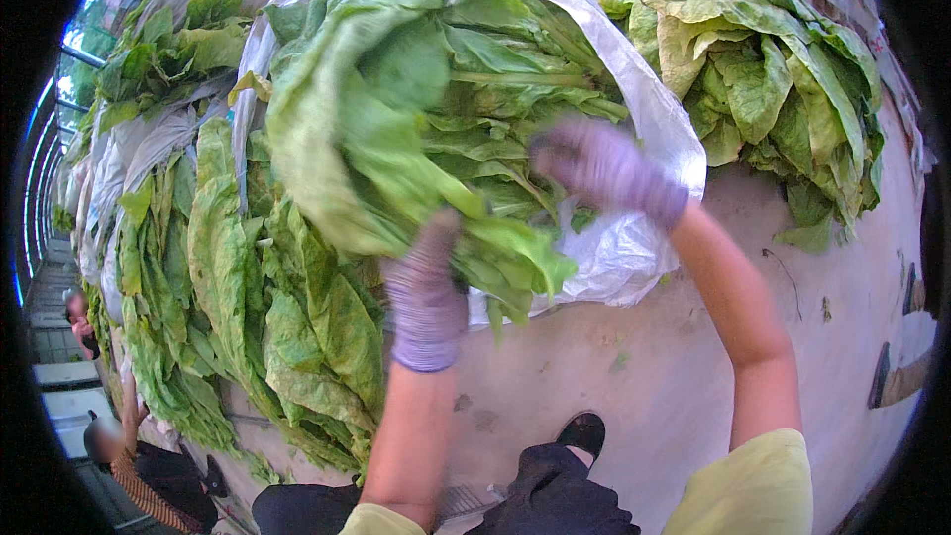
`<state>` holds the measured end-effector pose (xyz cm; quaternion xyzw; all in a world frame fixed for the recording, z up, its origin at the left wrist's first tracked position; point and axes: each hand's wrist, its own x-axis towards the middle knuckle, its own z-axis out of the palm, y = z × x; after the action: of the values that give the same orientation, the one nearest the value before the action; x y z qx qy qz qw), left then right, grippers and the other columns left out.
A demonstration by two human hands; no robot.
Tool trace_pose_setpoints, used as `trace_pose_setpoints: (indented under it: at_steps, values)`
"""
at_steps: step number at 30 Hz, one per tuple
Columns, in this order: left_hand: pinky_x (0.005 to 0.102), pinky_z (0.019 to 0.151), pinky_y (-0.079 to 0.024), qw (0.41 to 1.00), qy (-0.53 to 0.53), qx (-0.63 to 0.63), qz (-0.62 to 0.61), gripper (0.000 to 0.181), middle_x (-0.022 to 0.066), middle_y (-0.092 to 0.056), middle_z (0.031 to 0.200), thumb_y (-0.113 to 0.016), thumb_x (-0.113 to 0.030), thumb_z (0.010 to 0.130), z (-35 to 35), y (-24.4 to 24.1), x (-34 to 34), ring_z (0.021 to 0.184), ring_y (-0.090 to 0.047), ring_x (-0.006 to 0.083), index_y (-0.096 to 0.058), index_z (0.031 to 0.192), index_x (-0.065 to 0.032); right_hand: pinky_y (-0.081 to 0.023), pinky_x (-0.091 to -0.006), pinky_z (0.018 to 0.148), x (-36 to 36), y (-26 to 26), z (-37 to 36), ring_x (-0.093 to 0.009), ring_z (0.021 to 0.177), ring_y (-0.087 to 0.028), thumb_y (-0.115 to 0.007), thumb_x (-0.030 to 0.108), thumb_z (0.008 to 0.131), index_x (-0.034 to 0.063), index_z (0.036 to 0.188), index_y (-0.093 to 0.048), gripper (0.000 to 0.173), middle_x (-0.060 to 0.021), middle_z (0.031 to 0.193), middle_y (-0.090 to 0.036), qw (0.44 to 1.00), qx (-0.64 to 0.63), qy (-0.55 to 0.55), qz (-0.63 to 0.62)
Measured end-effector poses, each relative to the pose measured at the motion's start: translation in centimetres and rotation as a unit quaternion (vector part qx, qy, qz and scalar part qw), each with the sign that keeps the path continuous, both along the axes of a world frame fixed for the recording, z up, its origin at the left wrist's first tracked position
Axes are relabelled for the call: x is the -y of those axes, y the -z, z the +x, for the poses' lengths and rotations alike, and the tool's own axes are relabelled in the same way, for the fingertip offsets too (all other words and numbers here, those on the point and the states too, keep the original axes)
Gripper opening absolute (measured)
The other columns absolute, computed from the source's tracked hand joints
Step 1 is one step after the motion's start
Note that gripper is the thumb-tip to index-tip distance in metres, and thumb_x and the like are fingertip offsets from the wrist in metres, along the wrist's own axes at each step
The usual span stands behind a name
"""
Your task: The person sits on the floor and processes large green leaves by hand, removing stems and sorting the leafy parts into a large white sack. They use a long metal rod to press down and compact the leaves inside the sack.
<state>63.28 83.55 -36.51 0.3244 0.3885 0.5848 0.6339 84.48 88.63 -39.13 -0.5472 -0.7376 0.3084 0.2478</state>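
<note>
My left hand [427, 297], in a pale purple knit glove, grips the lower end of a bunch of large green leaves [371, 156] that look like tobacco. The bunch is blurred and fans up over a bigger heap of leaves [513, 82]. A white plastic sheet or sack [646, 82] curves around the heap's right side and front. My right hand [605, 167], gloved alike, is over the heap's right part, inside the sheet's edge. Blur hides its fingertips, so whether it holds a leaf is unclear.
More leaves [286, 297] hang or lean in a long row at left, with white sheeting between. A separate leaf pile [758, 67] lies at right on the concrete floor [594, 357]. One person [148, 461] crouches at lower left; another [80, 319] is farther off. A shoe [880, 375] shows at right.
</note>
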Motion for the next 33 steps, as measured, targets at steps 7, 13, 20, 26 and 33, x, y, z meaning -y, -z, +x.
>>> trace_pose_setpoints:
  at_steps: [7,13,20,26,33]
  values:
    - [0.0302,0.083,-0.043,0.993,-0.019,-0.094,0.074,0.036,0.0028,-0.059,0.099,-0.069,-0.011,0.072,3.0,2.4,-7.0,0.089,-0.054,0.0147,-0.057,0.105,-0.0046,-0.027,-0.0355,0.104,-16.0,5.8,12.1,-0.033,0.123,-0.037,-0.062,0.057,0.070,-0.0028,0.132,-0.032,0.091,-0.0244,0.129,-0.041,0.962,0.027,0.243,-0.125]
    - [0.0360,0.079,-0.048,0.965,-0.012,-0.138,-0.224,0.045,0.0102,-0.059,0.100,-0.074,-0.010,0.067,5.0,10.9,-8.7,0.091,-0.057,0.0241,-0.055,0.108,-0.0018,-0.043,-0.0356,0.091,-14.2,3.2,7.6,-0.029,0.099,-0.056,-0.074,0.058,0.053,-0.0057,0.117,-0.049,0.094,-0.0207,0.111,-0.056,0.994,0.015,0.067,-0.083]
    - [0.0394,0.098,-0.036,0.979,0.136,0.128,-0.084,0.048,0.0092,-0.052,0.118,-0.058,-0.027,0.081,1.0,4.7,-6.6,0.110,-0.049,0.0233,-0.045,0.122,-0.0056,-0.049,-0.0370,0.076,-4.3,-1.0,-1.8,-0.033,0.084,-0.060,-0.074,0.056,0.054,-0.0082,0.099,-0.053,0.081,-0.0256,0.092,-0.060,0.991,0.068,0.096,-0.071]
    - [0.0423,0.098,-0.036,0.992,0.092,0.023,-0.084,0.062,0.0114,-0.049,0.122,-0.060,-0.027,0.073,-6.1,4.2,-0.7,0.113,-0.047,0.0272,-0.039,0.127,-0.0044,-0.045,-0.0396,0.082,5.7,1.0,-10.4,-0.036,0.095,-0.054,-0.068,0.050,0.066,-0.0068,0.106,-0.047,0.072,-0.0236,0.099,-0.056,0.979,0.051,0.196,0.025]
    - [0.0402,0.085,-0.045,0.985,0.075,-0.100,-0.120,0.048,0.0069,-0.057,0.105,-0.066,-0.017,0.071,-12.9,10.0,-0.4,0.099,-0.053,0.0230,-0.051,0.114,-0.0051,-0.043,-0.0346,0.088,4.0,5.3,-6.0,-0.030,0.101,-0.056,-0.076,0.043,0.062,-0.0023,0.112,-0.051,0.072,-0.0201,0.108,-0.058,0.952,-0.136,0.258,-0.094]
